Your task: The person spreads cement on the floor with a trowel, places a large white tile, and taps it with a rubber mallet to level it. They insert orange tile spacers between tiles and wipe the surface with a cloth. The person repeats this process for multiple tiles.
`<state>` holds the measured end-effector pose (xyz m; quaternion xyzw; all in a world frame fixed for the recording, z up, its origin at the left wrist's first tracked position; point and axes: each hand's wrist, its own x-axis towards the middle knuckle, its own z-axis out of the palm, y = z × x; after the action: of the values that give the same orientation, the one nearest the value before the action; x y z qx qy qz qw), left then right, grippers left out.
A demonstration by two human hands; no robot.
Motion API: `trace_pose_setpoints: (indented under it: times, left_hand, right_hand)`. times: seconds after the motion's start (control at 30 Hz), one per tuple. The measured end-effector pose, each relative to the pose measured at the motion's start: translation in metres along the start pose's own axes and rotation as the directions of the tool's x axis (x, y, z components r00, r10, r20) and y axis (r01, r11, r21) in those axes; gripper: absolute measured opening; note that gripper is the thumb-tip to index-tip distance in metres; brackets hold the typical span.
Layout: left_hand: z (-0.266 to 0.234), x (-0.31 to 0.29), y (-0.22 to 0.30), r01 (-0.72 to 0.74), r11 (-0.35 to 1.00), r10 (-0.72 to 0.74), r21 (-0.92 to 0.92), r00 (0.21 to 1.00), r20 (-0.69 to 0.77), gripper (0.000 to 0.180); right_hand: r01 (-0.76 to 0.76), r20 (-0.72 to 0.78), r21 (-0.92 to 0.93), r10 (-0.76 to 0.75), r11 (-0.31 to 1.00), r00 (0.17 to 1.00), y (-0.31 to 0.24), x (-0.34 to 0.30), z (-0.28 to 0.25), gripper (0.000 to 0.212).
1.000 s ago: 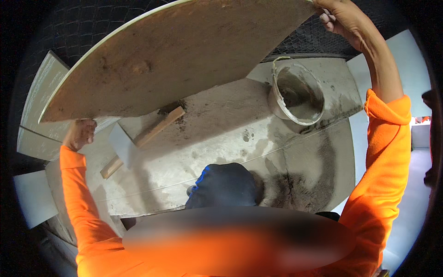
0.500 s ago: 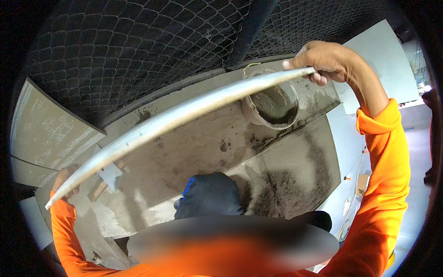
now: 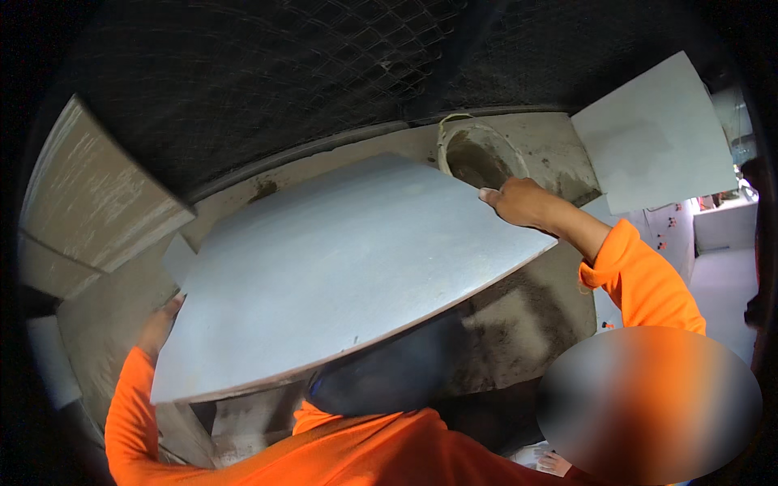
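Pale grey, smooth-faced, four-sided flat panel [image 3: 348, 267]: centre of the scene, tilted, held between both hands; underside hidden, and whether it touches anything below cannot be told. Near edge thin, with a brownish line along it and a small dark mark.
Right hand [image 3: 525, 204]: partly closed over the panel's right edge, thumb on the upper face; remaining fingers out of sight beneath.
Left hand [image 3: 160, 326]: partly closed at the panel's left edge; finger positions mostly hidden and the outline soft.
Round, mortar-crusted bucket [image 3: 501, 142]: far side, right of centre; its near part is cut off by the right hand and panel. Inside, grey-brown and rough.
Dusty grey-brown floor [image 3: 559, 150]: stained dark in patches; its middle is covered by the panel.
Small pale flat piece [image 3: 179, 257]: just beside the panel's left side, partly covered.
Brown board with whitish streaks [image 3: 97, 190]: far left, slanted.
Pale grey square-cornered sheet [image 3: 656, 138]: far right.
Black wire mesh [image 3: 389, 57]: far side, diamond pattern, fading into darkness.
Dark blue, cloth-like shape [image 3: 389, 377]: near side, under the panel edge; blurred, identity uncertain.
Orange fabric sleeves [image 3: 130, 405]: right one partly obscured by a blurred oval.
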<state>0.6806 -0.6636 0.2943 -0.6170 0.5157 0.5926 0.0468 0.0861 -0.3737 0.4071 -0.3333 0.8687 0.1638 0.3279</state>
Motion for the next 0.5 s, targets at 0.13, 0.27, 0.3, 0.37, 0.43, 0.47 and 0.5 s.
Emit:
trace_pose_setpoints:
  times: [0.13,0.27,0.3,0.37,0.43,0.47,0.5]
  left_hand:
    - [0.008,-0.010,-0.048,-0.095,0.957,0.124,0.273,0.988,-0.090,0.057]
    - [0.029,-0.046,-0.108,-0.120,0.978,0.122,-0.173,0.993,0.001,0.069]
    - [0.041,-0.056,-0.115,-0.124,0.963,0.127,-0.241,0.992,0.000,0.070]
    - [0.061,-0.086,-0.121,-0.179,0.920,0.211,-0.347,0.976,0.055,0.068]
    - [0.087,-0.119,-0.118,-0.228,0.881,0.268,-0.415,0.963,0.039,0.067]
    - [0.098,-0.135,-0.114,-0.259,0.860,0.301,-0.440,0.953,0.026,0.067]
    - [0.110,-0.154,-0.110,-0.287,0.839,0.330,-0.462,0.944,0.014,0.066]
  right_hand:
    - [0.057,-0.024,-0.012,-0.057,0.998,0.998,0.013,-0.016,0.017,0.066]
    - [0.377,-0.282,-0.132,-0.399,0.917,0.872,0.033,-0.054,0.005,0.070]
    - [0.392,-0.335,-0.192,-0.435,0.900,0.836,0.035,-0.065,-0.002,0.068]
    - [0.403,-0.369,-0.210,-0.454,0.891,0.811,0.046,-0.097,-0.015,0.065]
    - [0.345,-0.470,-0.189,-0.393,0.919,0.790,0.055,-0.137,-0.013,0.063]
    - [0.286,-0.513,-0.240,-0.371,0.928,0.774,0.062,-0.158,-0.010,0.063]
    - [0.215,-0.542,-0.204,-0.293,0.955,0.788,0.078,-0.182,-0.004,0.062]
